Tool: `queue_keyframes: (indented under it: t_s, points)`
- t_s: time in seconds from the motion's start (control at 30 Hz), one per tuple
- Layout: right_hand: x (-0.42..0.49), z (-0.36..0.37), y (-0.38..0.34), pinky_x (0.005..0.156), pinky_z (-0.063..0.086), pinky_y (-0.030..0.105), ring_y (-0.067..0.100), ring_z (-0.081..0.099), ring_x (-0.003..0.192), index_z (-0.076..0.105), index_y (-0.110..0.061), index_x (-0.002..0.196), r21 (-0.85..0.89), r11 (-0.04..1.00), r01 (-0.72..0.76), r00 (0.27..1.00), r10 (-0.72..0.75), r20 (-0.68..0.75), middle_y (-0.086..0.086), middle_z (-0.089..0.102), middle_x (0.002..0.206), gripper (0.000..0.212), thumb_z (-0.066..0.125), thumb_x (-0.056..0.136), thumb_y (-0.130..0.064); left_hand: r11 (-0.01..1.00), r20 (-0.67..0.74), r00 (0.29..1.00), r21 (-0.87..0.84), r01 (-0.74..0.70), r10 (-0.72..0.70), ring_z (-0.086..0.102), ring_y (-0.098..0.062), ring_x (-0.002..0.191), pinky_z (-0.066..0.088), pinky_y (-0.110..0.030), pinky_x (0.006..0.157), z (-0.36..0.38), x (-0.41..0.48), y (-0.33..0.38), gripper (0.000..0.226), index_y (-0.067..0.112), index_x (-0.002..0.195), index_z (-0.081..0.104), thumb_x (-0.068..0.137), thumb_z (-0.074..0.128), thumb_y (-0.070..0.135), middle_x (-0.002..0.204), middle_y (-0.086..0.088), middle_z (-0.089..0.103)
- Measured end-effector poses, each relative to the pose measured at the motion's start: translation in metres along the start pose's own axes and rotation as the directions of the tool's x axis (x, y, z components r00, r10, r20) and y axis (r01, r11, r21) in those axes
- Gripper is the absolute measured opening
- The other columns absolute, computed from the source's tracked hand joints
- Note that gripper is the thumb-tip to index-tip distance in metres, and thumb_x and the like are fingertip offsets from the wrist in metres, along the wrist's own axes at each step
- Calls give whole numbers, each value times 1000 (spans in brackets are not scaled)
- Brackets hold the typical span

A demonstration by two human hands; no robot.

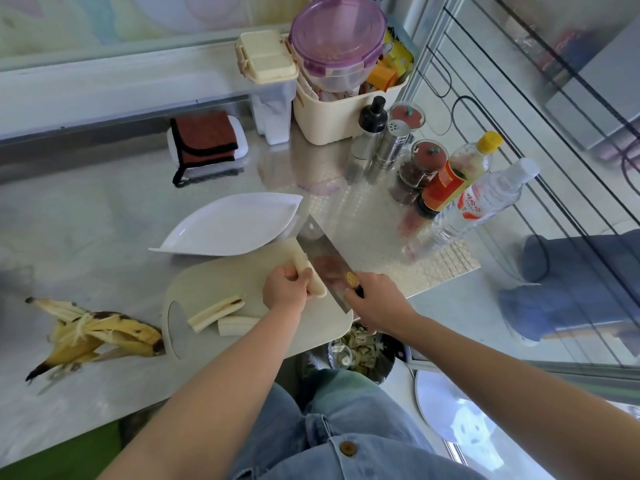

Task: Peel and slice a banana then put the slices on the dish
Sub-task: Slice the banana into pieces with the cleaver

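My left fingers [300, 276] holding peeled banana [300, 258] on cutting board [214, 282], my right fingers [354, 295] gripping cleaver [323, 259], dish [228, 225] beyond board, peel [104, 332] left of board.

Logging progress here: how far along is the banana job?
Done: the peel lies off on the counter, and cut pieces sit on the board. In hand: the left hand holds a banana piece while the right hand holds the cleaver against it. Left: finishing the slicing; the dish holds nothing yet.

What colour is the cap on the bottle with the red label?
Yellow cap on the red-labelled bottle, seen in the head view.
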State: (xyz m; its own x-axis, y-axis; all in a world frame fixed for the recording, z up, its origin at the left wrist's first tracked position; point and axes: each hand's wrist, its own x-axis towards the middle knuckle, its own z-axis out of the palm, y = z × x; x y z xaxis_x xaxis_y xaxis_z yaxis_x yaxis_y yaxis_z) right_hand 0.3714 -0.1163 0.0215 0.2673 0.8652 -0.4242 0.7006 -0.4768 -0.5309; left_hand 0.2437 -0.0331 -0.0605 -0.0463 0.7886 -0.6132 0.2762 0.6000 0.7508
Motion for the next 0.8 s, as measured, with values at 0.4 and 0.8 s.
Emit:
queue_keyframes:
  t_s: [0.4,0.8]
  points:
    - [5,-7,-12,50,46,34,30,58,46,41,-11,64,-42,999,12,993,-7,120,9,50,55,60,18,64,-66,995,-1,1000,100,-3,3,71,-25,63,57,-42,79,-5,3,3,28,19,58,60,76,80,27,60,5,66]
    - [20,7,-3,51,44,30,29,52,52,37,-16,60,-174,985,21,993,0,119,4,45,55,47,42,94,-48,999,-7,1000,30,20,-20,70,-26,60,58,-43,76,-7,2,0,30,14,54,60,71,85,16,53,5,65]
